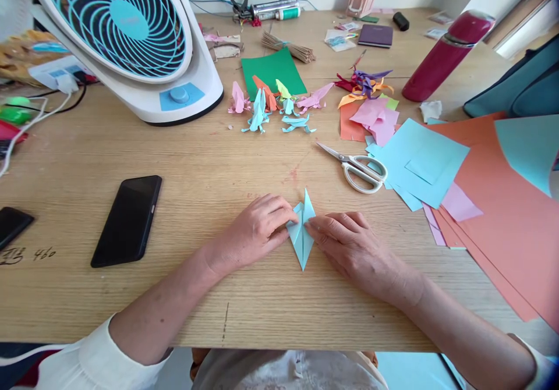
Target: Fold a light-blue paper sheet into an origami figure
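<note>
A light blue folded origami paper (302,244) lies on the wooden table in front of me, shaped like a narrow diamond with a tall point at its far end. My left hand (264,227) grips its left edge between thumb and fingers. From the other side my right hand (353,250) pinches the right edge near the middle, its fingers curled. White-handled scissors (360,172) lie beyond my right hand, blades partly apart and pointing left.
Finished paper figures (262,107) stand near a green sheet (275,71). Coloured sheets (423,157) spread at right, with a red thermos (445,58) behind. A white fan (201,87) stands at back left, a black phone (126,221) nearer me.
</note>
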The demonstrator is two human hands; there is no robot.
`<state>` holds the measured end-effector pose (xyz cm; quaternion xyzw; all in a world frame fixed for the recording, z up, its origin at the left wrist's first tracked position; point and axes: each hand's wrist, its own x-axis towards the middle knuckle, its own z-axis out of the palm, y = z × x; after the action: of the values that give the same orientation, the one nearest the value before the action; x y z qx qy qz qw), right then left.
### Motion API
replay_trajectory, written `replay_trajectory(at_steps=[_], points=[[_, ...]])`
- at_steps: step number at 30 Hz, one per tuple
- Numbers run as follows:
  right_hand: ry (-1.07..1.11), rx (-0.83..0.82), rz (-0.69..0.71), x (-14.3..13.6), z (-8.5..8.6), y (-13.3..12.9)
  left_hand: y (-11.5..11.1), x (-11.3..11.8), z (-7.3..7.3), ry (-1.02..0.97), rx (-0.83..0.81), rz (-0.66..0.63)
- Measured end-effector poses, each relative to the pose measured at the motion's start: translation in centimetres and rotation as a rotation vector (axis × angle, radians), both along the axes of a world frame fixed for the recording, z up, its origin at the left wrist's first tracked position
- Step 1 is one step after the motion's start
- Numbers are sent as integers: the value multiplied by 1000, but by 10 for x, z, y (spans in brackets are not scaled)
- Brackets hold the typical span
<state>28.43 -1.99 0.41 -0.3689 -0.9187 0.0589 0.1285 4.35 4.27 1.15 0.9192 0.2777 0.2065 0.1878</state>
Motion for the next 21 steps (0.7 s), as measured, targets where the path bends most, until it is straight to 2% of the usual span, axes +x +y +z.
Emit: replay_trajectory(at_steps=[5,8,17,21], points=[[38,-36,22,0,0,0,1,-1,-7,-147,-172,19],[57,-53,27,-1,1,0,2,-1,-8,-171,-245,26],[77,-9,76,3,0,3,-4,1,0,-104,-269,73],[33,-12,41,-1,3,2,-8,2,2,-58,-307,84]])
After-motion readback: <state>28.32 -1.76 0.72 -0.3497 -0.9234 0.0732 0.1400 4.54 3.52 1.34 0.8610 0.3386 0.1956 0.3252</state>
